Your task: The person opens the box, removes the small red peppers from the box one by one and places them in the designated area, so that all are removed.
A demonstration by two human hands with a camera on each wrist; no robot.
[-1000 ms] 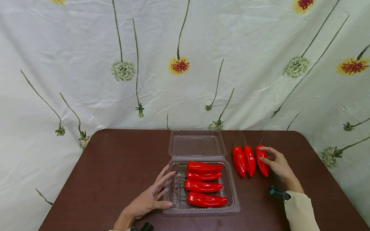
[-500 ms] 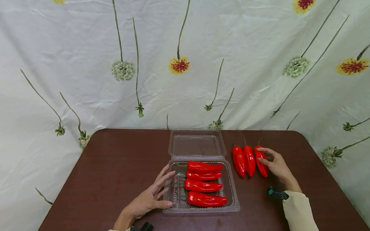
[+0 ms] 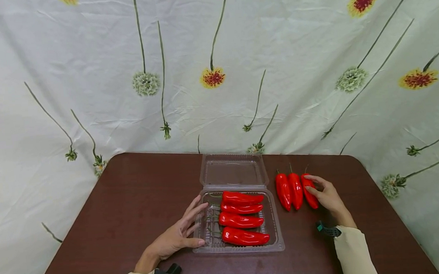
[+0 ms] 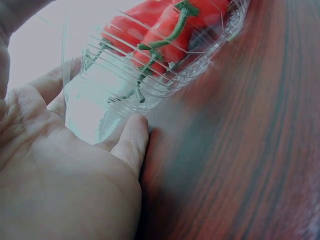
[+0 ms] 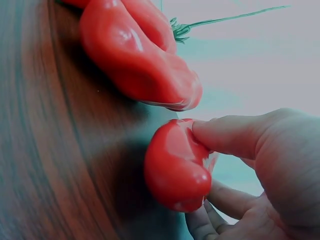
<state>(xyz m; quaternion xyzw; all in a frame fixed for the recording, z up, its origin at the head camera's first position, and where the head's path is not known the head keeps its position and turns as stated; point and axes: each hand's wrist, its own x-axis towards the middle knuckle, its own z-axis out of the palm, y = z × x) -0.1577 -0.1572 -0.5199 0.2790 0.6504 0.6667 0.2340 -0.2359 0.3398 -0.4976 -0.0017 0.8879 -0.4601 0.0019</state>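
Head view: long, shiny red pepper (image 3: 311, 199) at right side of brown wood table (image 3: 150, 192), pinched by thumb and fingers of right hand (image 3: 329, 196), a bit closer to two matching peppers (image 3: 295, 191) than a second ago. Next, open clear plastic box (image 3: 239, 250) holding four red peppers (image 3: 242, 220). Touching its left side, same as before: left hand (image 3: 176, 234), fingers spread apart.

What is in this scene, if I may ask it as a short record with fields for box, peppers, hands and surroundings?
Box: clear plastic, lid open
Peppers inside: four red peppers
Peppers outside: three, all right of the box
Left hand: touches the box's left side
Right hand: holds the rightmost pepper
Table: dark reddish-brown
Backdrop: pale, flower-patterned cloth
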